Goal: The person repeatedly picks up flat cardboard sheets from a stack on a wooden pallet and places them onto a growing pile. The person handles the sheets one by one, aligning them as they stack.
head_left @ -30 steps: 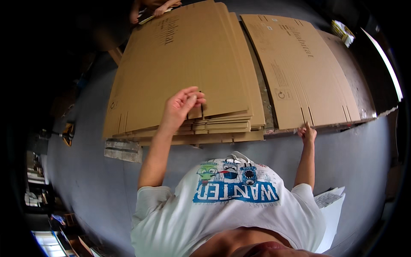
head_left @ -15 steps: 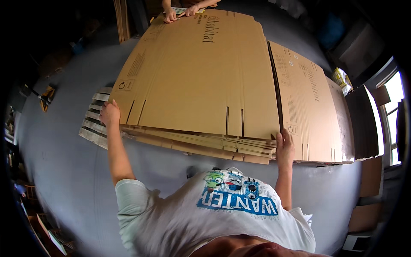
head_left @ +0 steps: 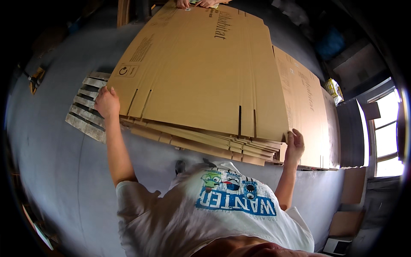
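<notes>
Head view, looking down. My left hand (head_left: 107,102) grips the near left corner of the top cardboard sheet (head_left: 201,73), fingers curled over its edge; my right hand (head_left: 294,144) clasps the near right corner the same way. With the hands spread this far apart, I judge the wide, floppy sheet is held at both ends so it stays flat and does not sag or fold at its slots. The sheet lies uppermost on a stack of flattened cartons (head_left: 205,141); several layered edges show along the near side, too many and too close to count exactly. The stack rests on one wooden pallet (head_left: 85,118), whose slats stick out at the left, presumably keeping the cardboard off the grey floor (head_left: 55,180). A second stack of cardboard (head_left: 308,111) lies just beside the first, on the right. At the far edge, two hands of another person (head_left: 197,3) touch the same top sheet, apparently sharing its weight.
</notes>
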Motion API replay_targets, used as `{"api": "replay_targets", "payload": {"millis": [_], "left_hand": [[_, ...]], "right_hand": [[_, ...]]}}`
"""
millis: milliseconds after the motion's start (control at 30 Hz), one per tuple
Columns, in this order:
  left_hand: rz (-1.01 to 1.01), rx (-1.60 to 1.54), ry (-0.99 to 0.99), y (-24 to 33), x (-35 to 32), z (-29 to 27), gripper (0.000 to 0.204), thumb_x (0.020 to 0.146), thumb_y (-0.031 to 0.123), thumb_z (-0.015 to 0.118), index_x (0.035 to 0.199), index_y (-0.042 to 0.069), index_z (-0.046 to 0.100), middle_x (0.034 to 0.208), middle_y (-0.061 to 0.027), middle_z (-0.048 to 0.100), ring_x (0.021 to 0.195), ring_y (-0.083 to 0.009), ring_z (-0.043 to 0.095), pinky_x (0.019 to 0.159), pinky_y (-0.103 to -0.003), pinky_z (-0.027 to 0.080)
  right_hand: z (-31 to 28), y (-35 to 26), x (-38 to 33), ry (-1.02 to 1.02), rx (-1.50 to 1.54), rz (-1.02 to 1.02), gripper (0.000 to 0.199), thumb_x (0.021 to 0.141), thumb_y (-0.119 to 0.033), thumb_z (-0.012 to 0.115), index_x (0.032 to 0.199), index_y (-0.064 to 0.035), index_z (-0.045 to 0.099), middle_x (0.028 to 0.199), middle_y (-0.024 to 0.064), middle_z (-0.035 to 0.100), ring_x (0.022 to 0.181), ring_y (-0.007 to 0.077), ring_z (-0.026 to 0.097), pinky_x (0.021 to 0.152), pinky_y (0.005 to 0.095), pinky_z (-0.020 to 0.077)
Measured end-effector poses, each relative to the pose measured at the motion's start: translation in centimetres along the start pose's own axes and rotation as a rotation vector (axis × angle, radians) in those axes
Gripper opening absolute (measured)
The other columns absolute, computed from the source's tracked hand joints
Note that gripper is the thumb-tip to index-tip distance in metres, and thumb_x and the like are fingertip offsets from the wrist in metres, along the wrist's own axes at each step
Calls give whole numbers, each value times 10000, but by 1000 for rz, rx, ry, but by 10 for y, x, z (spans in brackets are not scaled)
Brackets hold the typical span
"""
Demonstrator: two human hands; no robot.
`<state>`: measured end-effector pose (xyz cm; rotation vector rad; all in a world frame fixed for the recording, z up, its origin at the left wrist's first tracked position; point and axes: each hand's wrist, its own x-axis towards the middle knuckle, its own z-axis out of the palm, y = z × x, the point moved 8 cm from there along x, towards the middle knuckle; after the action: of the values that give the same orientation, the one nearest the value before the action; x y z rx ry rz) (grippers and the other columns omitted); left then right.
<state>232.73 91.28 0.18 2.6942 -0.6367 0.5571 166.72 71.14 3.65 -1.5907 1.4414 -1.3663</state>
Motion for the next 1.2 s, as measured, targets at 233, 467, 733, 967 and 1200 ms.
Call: {"api": "replay_targets", "payload": {"millis": [233,467,733,967,1200], "left_hand": [[41,32,42,4,-1,-5,273,881,311,494,1007,78,562,1050,-71,608,941,-289,589,800,-469,447],[47,14,37,0,0,-3,300,891,323,481,1045,78,561,1047,-82,604,934,-295,589,793,-470,452],[32,34,29,4,-2,-6,283,887,322,481,1026,88,559,1043,-89,596,929,-295,593,780,-473,457],[37,26,34,4,-2,-7,289,884,320,486,1036,85,559,1049,-85,597,935,-293,591,777,-478,460],[18,9,25,2,-1,-3,305,885,330,483,1059,91,560,1072,-75,597,958,-290,586,780,-476,458]], "right_hand": [[36,45,-7,-206,558,454,245,914,-157,506,1058,39,532,822,76,599,627,134,607,488,248,564],[42,43,-11,-216,621,409,218,927,-165,486,1010,31,534,774,46,582,573,95,585,470,234,562],[39,51,-11,-171,561,405,230,924,-201,492,1008,7,543,740,27,574,546,77,571,463,216,546],[38,49,-12,-164,547,405,235,923,-199,487,1019,7,545,764,41,598,569,94,597,475,227,550],[39,44,-13,-157,562,409,247,921,-196,488,1025,20,546,788,52,603,589,109,611,479,229,553]]}}
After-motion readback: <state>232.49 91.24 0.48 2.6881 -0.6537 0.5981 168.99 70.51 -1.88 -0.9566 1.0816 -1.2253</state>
